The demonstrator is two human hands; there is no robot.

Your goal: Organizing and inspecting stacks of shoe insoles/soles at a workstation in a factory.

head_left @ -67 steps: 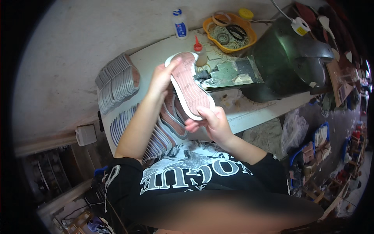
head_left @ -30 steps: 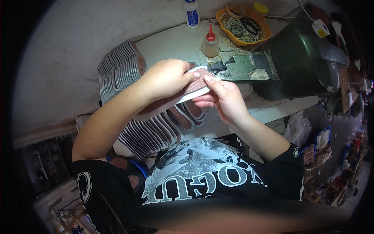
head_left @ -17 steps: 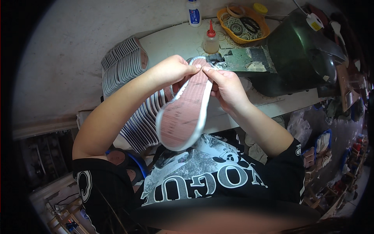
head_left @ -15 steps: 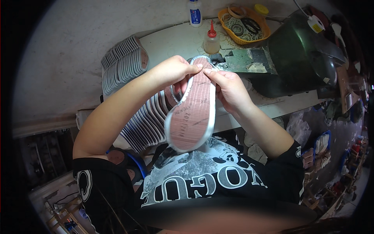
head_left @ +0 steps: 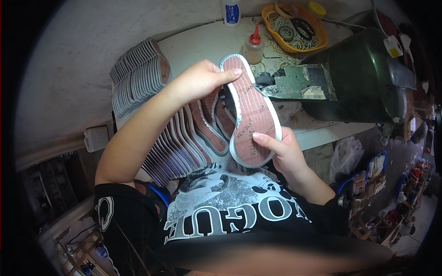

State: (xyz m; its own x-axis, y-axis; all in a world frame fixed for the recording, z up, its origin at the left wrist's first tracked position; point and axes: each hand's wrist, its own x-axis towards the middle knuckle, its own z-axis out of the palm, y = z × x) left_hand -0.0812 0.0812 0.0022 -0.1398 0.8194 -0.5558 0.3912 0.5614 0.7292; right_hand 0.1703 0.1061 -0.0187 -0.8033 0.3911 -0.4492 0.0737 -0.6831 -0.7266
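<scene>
A shoe insole (head_left: pixel 252 108) with a reddish-brown, line-marked underside and a pale wrapped rim is held up before my chest, its narrow end pointing away. My left hand (head_left: pixel 212 79) grips the narrow end, thumb on the underside. At the broad end, my right hand (head_left: pixel 286 148) has its thumb pressed on the underside; its other fingers are mostly hidden behind. Behind and left of it, another insole (head_left: pixel 208 129) lies on the table. A leaning row of insoles (head_left: pixel 171 146) sits below my left forearm, partly covered by it.
Stacked insoles (head_left: pixel 138 78) stand farther left on the white table (head_left: pixel 193 43). A red-tipped squeeze bottle (head_left: pixel 253 49), a white-and-blue bottle (head_left: pixel 231 14) and an orange basket (head_left: pixel 322 39) of stringy bands stand at the back. At right, a dark green machine (head_left: pixel 363 83) has a flat plate (head_left: pixel 304 83).
My right hand has slid from the narrow end down to the broad end. The insole has tilted, its broad end swinging right. My left hand keeps hold of the narrow end.
</scene>
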